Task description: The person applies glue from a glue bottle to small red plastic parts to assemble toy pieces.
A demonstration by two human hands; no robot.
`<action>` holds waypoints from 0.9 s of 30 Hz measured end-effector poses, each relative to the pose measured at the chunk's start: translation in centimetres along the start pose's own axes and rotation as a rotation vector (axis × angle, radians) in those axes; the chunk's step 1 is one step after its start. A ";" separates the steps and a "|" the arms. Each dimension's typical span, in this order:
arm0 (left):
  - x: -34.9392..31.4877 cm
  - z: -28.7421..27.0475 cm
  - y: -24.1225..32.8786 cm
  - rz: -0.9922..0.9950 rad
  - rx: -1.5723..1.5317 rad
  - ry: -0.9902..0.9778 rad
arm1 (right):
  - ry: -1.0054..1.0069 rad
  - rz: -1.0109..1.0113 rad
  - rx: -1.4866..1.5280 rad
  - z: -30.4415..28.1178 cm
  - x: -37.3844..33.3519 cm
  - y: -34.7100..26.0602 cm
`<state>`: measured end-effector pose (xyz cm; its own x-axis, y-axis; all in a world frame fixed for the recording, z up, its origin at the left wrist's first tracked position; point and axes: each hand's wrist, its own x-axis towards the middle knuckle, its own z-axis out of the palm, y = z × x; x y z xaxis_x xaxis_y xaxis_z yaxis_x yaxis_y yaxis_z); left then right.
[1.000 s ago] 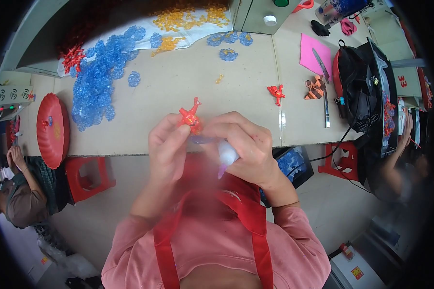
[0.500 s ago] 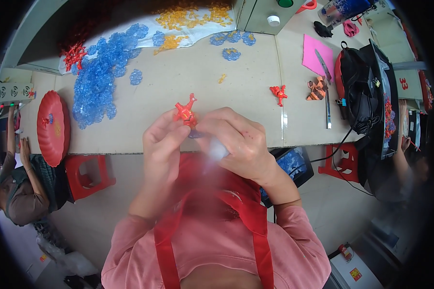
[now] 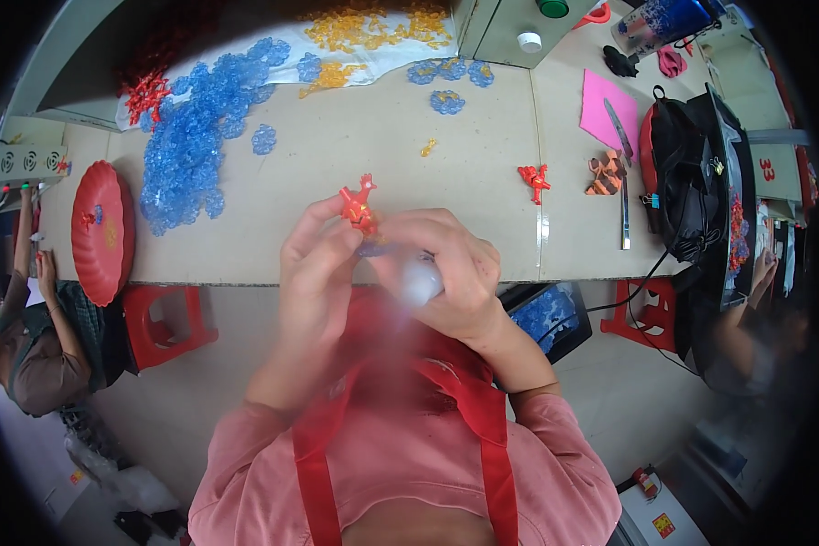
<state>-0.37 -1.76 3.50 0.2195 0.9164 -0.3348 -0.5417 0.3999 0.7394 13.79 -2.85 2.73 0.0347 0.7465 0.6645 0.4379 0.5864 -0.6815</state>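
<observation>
Above the table's near edge, my left hand (image 3: 317, 259) pinches a small red plastic figure (image 3: 358, 207) with yellow marks between thumb and fingers. My right hand (image 3: 455, 264) is curled close against the figure's lower end. A bluish translucent piece (image 3: 370, 249) shows under the figure, between the two hands; how it is joined there is hidden. A pale rounded thing (image 3: 420, 280), blurred, sits within the curl of my right hand. Another red figure (image 3: 534, 183) lies on the table to the right, and a small amber piece (image 3: 429, 147) lies farther back.
A heap of clear blue pieces (image 3: 182, 164) covers the left, with red parts (image 3: 146, 98) and amber parts (image 3: 355, 32) behind. A red scalloped plate (image 3: 100, 264) stands far left. Tweezers (image 3: 625, 214), a pink sheet (image 3: 601, 109) and a black bag (image 3: 678, 164) are right. Co-workers sit at both sides.
Both hands have shifted slightly right in the picture with the red figure, which has turned a little. The whole table view has also shifted slightly.
</observation>
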 end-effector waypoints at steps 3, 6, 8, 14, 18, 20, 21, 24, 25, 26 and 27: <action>0.4 -0.2 -0.2 -0.002 -0.026 0.006 | -0.020 0.042 0.006 0.1 0.1 0.0; 0.7 0.2 -0.1 -0.010 -0.010 0.027 | -0.009 0.125 0.041 0.3 -0.1 0.0; 0.8 0.4 -0.1 -0.013 -0.012 0.037 | 0.004 0.189 0.081 0.4 -0.2 -0.1; 1.1 1.2 -0.3 0.013 0.035 0.065 | -0.016 0.298 0.104 0.0 -0.7 0.3; 1.3 1.5 -0.5 -0.001 0.093 0.086 | 0.067 0.319 0.095 0.2 -1.1 0.9; 1.2 1.6 -0.6 0.014 0.080 0.093 | -0.004 0.318 0.125 0.0 -1.3 0.6; 1.2 1.6 -0.7 0.021 0.074 0.091 | 0.010 0.320 0.146 0.0 -1.4 0.6; 1.0 1.7 -0.9 0.018 0.055 0.082 | 0.022 0.289 0.154 -0.1 -1.6 0.7; 0.9 1.7 -0.9 0.023 0.054 0.081 | 0.018 0.267 0.144 -0.2 -1.8 0.7; 0.7 1.7 -0.9 0.025 0.049 0.077 | 0.018 0.261 0.144 -0.2 -1.9 0.8; 0.6 1.7 -0.9 0.027 0.045 0.073 | 0.017 0.243 0.133 -0.3 -2.0 0.8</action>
<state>1.66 -1.51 3.65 0.1450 0.9237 -0.3545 -0.5090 0.3769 0.7738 14.29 -3.96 0.95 0.1401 0.8653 0.4813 0.2930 0.4281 -0.8549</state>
